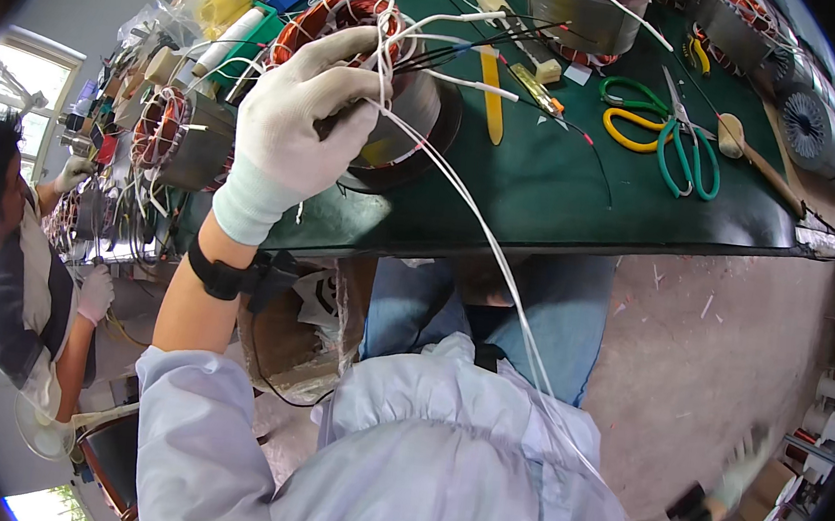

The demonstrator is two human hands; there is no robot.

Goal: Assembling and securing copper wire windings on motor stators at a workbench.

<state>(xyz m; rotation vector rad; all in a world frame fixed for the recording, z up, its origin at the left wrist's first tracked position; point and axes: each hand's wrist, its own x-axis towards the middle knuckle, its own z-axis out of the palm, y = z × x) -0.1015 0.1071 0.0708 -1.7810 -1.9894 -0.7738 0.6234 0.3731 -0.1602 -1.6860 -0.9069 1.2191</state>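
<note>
While the left hand (pixel 294 128) in a white glove is raised over the near edge of the green table (pixel 563 209), its thumb and fingers are bent and closed around the white cord (pixel 499 255), just beside a ring of copper winding (pixel 310 21). This winding is on the table, partly hidden behind the hand, and white and black leads (pixel 442 55) spread from it to the right. From the left hand, the cord hangs down in a double line, across the person's lap and jacket (pixel 396 480), toward the lower right. The right hand (pixel 742 468), also gloved, is stretched far out to the side, low, near the shelf; its fingers look rather spread, but they are blurred, so I cannot tell whether they hold the cord. On the table lie a yellow strip (pixel 492 97), teal-handled scissors (pixel 691 158) and a wooden mallet (pixel 760 165)
</note>
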